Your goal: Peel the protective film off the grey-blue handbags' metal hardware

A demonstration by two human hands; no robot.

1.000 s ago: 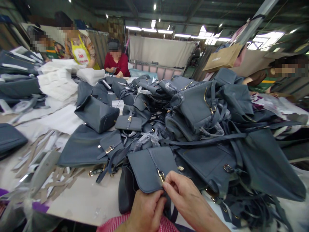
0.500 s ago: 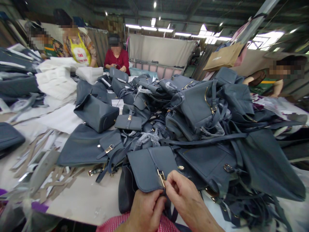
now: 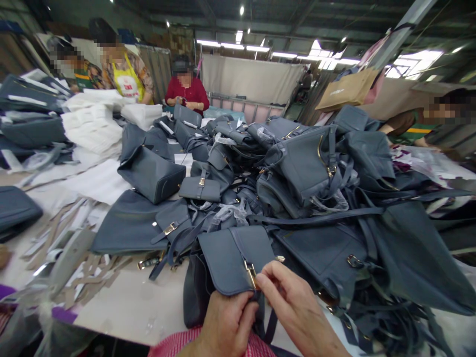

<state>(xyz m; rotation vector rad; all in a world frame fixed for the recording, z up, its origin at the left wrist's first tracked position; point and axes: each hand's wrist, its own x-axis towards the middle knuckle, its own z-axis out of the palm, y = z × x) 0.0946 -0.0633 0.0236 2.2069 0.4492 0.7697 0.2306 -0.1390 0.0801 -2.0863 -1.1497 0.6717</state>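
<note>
A dark blue-grey handbag [image 3: 234, 255] stands at the table's front edge, close to my body. Its flap carries a strap and a gold buckle [image 3: 251, 274]. My left hand [image 3: 231, 315] is closed on the flap's lower edge, with the fingertips tucked underneath. At the buckle, my right hand [image 3: 288, 292] pinches with thumb and forefinger at the gold metal, near the strap's end. The strap end itself is hidden behind my fingers.
More blue-grey bags [image 3: 305, 163] are heaped beyond and to the right. White padding sheets [image 3: 91, 124] are stacked at the left, above loose strips [image 3: 80, 277]. Several people work around the table, one in a red top [image 3: 188, 93]. A brown paper bag [image 3: 345, 89] hangs at the right.
My right thumb and forefinger have shifted slightly at the buckle, showing more of the gold metal. My left hand keeps its hold. The whole view has moved a little.
</note>
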